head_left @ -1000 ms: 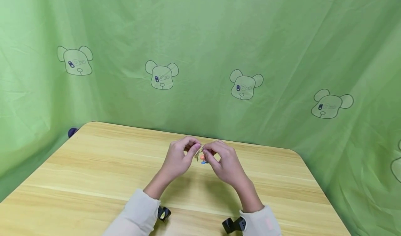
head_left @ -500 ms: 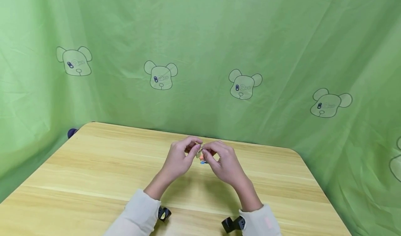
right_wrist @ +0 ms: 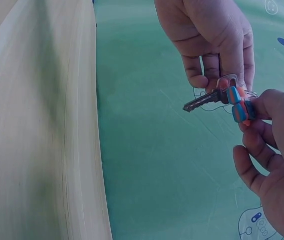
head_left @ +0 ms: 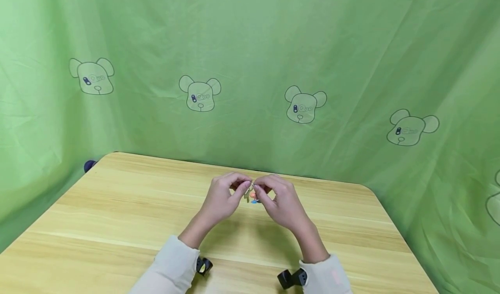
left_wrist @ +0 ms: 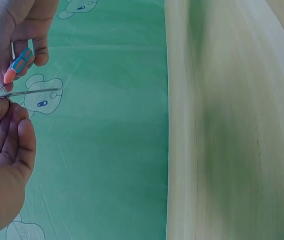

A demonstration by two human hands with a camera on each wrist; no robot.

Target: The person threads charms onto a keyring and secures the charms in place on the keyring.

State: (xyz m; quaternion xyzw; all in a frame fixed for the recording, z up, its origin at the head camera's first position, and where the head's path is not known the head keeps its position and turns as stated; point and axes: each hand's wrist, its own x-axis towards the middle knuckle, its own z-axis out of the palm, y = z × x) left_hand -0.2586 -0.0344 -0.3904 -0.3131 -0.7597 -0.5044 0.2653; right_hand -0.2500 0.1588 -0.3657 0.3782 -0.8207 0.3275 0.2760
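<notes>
In the head view both hands meet over the far middle of the table, fingertips almost touching. My left hand (head_left: 224, 196) and my right hand (head_left: 279, 200) pinch a small metal key ring (left_wrist: 0, 90) from opposite sides. A metal key (right_wrist: 201, 101) hangs off the ring, its toothed blade sticking out beside the left fingertips in the right wrist view. Next to it dangles a small orange and blue charm (right_wrist: 237, 105), close by the right thumb. Fingertips hide part of the ring.
A light wood table (head_left: 136, 207) lies under the hands. Behind it hangs a green curtain (head_left: 250, 47) printed with bear heads. Black wrist cameras, such as the one (head_left: 291, 279) at the right cuff, sit low over the table.
Both hands stay at almost the same place, the fingertips shifting slightly around the ring. The key and charm tilt a little, the key hanging lower than half a second ago.
</notes>
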